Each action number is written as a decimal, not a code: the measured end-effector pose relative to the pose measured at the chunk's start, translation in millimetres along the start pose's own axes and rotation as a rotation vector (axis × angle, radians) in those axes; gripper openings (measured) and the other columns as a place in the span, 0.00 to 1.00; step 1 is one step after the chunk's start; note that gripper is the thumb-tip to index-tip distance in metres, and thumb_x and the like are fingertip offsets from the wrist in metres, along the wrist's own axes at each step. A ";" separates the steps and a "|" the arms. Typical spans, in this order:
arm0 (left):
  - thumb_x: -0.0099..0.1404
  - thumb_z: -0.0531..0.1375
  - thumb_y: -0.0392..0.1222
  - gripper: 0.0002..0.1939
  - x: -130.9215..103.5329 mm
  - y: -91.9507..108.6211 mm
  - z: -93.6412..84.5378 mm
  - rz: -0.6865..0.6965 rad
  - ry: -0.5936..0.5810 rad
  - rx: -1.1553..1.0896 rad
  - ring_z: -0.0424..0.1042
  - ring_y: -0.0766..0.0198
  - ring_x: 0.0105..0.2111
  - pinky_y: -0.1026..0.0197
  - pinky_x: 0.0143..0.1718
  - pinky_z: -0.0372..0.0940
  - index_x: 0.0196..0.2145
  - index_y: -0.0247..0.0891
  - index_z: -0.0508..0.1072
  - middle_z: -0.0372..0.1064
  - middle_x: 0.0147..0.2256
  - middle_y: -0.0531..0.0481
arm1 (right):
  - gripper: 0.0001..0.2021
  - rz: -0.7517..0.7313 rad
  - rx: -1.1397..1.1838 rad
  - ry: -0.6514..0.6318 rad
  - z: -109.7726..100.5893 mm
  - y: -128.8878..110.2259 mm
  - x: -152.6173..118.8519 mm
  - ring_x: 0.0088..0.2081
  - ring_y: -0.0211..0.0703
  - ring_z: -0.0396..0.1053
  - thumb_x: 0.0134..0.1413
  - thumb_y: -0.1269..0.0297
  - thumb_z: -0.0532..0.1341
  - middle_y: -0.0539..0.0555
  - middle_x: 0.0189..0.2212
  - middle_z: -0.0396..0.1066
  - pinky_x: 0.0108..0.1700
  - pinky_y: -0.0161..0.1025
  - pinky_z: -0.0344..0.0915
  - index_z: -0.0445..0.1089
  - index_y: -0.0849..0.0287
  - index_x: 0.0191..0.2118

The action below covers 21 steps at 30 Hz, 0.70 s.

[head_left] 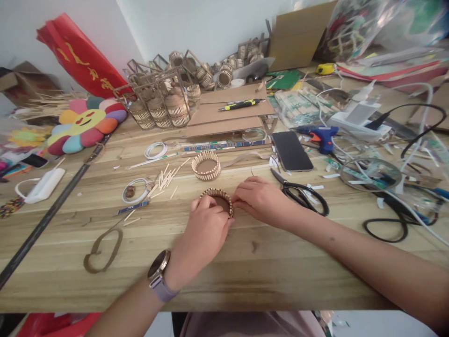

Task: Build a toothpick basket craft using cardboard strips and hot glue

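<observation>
A small round basket (pixel 221 200) with a brown base and a wall of short pale sticks lies on the wooden table, between my hands. My left hand (pixel 206 224) wraps over its near left rim, fingers bent inside and thumb outside. At its right side my right hand (pixel 257 199) pinches the wall's outer edge with fingertips together; whether a small piece is between them is hidden. A second, similar basket (pixel 206 166) stands upright just behind. Loose pale sticks (pixel 164 180) are scattered to the left.
Black scissors (pixel 305 196), a phone (pixel 292 150) and a blue glue gun (pixel 324 138) with cables lie at right. White tape rolls (pixel 135 191) and a brown strip (pixel 101 255) are at left. Behind stand cardboard (pixel 228 110) and finished stick pots (pixel 177 110).
</observation>
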<state>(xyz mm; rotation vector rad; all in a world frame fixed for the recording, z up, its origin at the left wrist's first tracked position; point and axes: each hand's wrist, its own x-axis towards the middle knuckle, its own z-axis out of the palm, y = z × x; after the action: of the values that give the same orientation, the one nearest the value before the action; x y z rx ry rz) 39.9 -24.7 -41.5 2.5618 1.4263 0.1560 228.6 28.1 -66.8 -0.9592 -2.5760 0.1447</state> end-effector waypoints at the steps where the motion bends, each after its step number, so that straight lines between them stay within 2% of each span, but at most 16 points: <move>1: 0.69 0.58 0.38 0.11 -1.6 -1.4 -1.2 0.011 -0.007 -0.005 0.65 0.53 0.43 0.47 0.46 0.56 0.32 0.37 0.79 0.77 0.33 0.48 | 0.06 -0.005 -0.010 0.007 1.3 -1.4 0.4 0.34 0.44 0.73 0.60 0.70 0.61 0.54 0.31 0.77 0.45 0.41 0.62 0.75 0.61 0.34; 6: 0.68 0.60 0.39 0.09 -10.6 -11.2 -10.4 0.064 -0.072 0.014 0.64 0.53 0.43 0.47 0.47 0.55 0.30 0.39 0.78 0.76 0.31 0.51 | 0.06 -0.028 -0.023 0.054 6.9 -12.7 -6.6 0.32 0.42 0.72 0.61 0.68 0.61 0.53 0.29 0.77 0.49 0.42 0.60 0.74 0.60 0.33; 9: 0.67 0.62 0.43 0.10 -11.3 -11.2 -15.7 0.031 -0.109 0.046 0.65 0.51 0.43 0.47 0.44 0.56 0.29 0.40 0.78 0.76 0.30 0.51 | 0.07 -0.007 -0.019 0.078 8.8 -19.1 -10.9 0.32 0.41 0.72 0.62 0.68 0.60 0.53 0.29 0.77 0.50 0.43 0.59 0.73 0.59 0.33; 12: 0.66 0.62 0.47 0.10 -6.5 -4.8 -14.0 -0.032 -0.066 0.068 0.66 0.50 0.42 0.48 0.42 0.57 0.33 0.39 0.78 0.77 0.33 0.49 | 0.07 0.004 0.010 0.059 9.2 -21.7 -11.4 0.32 0.42 0.73 0.63 0.68 0.59 0.54 0.30 0.77 0.48 0.43 0.61 0.73 0.60 0.34; 15: 0.69 0.58 0.39 0.09 -2.1 0.0 -6.2 -0.030 0.001 0.090 0.67 0.53 0.40 0.49 0.41 0.57 0.32 0.38 0.77 0.76 0.33 0.48 | 0.07 0.021 0.061 0.033 7.3 -21.2 -11.6 0.33 0.43 0.73 0.62 0.69 0.59 0.54 0.29 0.76 0.47 0.44 0.63 0.73 0.61 0.34; 17: 0.69 0.57 0.36 0.11 -2.2 -1.1 -2.0 -0.005 0.028 0.094 0.67 0.54 0.39 0.50 0.42 0.56 0.29 0.38 0.76 0.76 0.30 0.48 | 0.05 0.045 0.149 0.019 4.2 -20.9 -13.1 0.36 0.44 0.74 0.60 0.70 0.61 0.55 0.32 0.77 0.47 0.45 0.64 0.74 0.60 0.35; 21: 0.69 0.58 0.39 0.12 -8.1 -10.1 -3.0 0.050 0.024 0.068 0.65 0.55 0.40 0.50 0.42 0.55 0.28 0.39 0.75 0.75 0.29 0.50 | 0.07 0.151 0.494 -0.050 -4.6 -23.6 -16.8 0.43 0.43 0.75 0.57 0.70 0.62 0.56 0.41 0.77 0.47 0.41 0.68 0.76 0.57 0.40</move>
<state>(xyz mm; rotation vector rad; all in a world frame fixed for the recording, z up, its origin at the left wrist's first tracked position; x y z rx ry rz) 26.7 -26.0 -40.8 2.6609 1.3994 0.1495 227.7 -1.0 -62.6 -0.9576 -2.3331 0.8117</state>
